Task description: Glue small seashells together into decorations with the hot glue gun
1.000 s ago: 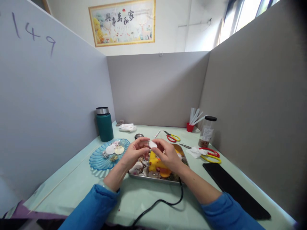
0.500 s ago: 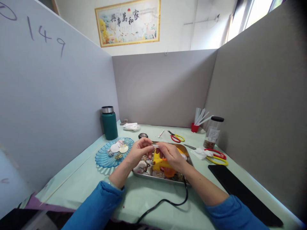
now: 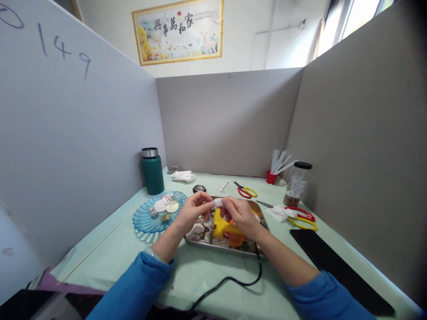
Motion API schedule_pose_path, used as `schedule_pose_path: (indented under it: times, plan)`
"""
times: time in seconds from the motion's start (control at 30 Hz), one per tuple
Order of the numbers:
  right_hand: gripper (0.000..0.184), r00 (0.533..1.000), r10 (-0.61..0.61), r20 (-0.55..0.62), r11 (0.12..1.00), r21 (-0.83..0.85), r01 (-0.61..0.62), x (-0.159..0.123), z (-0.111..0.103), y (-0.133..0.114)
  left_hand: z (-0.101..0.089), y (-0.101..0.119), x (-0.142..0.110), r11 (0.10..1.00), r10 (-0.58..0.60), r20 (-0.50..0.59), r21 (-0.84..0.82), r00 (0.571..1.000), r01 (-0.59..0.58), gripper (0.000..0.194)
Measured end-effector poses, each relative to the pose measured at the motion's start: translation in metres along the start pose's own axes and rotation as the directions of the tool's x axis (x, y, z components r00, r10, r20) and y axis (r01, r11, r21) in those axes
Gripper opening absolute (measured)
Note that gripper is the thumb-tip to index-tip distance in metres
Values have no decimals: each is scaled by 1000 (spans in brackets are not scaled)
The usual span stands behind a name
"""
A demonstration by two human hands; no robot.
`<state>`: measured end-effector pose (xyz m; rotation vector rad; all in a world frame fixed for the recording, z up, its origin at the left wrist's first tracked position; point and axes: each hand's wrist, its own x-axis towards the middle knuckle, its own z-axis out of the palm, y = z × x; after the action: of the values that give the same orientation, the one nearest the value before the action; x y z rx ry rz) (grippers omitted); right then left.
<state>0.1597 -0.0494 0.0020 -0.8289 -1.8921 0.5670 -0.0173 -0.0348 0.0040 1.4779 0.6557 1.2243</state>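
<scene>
Between my two hands is a small white piece point(image 3: 218, 202); its exact kind is too small to make out. My left hand point(image 3: 196, 209) pinches its left end with thumb and fingertips. The right end sits in the pinched fingers of my right hand point(image 3: 240, 215). Both hands are raised over a metal tray point(image 3: 213, 249) of shells and small stones point(image 3: 196, 232). In the tray lies a yellow and orange glue gun point(image 3: 222, 226), partly hidden by my right hand, and a black cord point(image 3: 230, 279) runs from it toward the front edge.
Left of the tray stands a blue scalloped plate point(image 3: 143, 218) with shells and beads, behind it a green bottle point(image 3: 152, 173). Scissors point(image 3: 246, 191), more scissors point(image 3: 302, 218) with crumpled tissue point(image 3: 280, 214), a clear jar point(image 3: 296, 186), a red cup of glue sticks point(image 3: 271, 178) and a black slab point(image 3: 336, 266) lie rightward.
The white piece shows more between my fingertips, and my right hand has shifted slightly to the right. My left hand is almost unmoved.
</scene>
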Motion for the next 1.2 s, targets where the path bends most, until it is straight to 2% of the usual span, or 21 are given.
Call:
schedule_pose_path:
  times: [0.13, 0.4, 0.63, 0.93, 1.2]
  plan:
    - [43, 1000, 9, 7, 1000, -24, -9, 0, 0, 1, -1, -1, 0, 1000, 1, -19, 30, 1000, -1, 31]
    - [33, 994, -97, -45, 963, -255, 83, 3, -5, -3, -3, -2, 1, 999, 37, -33, 4, 999, -36, 25]
    - [24, 991, -113, -77, 973, -212, 95, 4, -6, -2, -2, -2, 2, 1000, 16, -41, 3, 999, -16, 26]
    - [19, 981, -180, -78, 948, -281, 151, 3, -6, -2, -1, -2, 1, 1000, 10, -16, 29, 1000, -10, 24]
    - [21, 977, -197, -77, 939, -300, 166, 4, -6, 2, -2, -3, 2, 1000, 13, 9, -8, 1000, -13, 19]
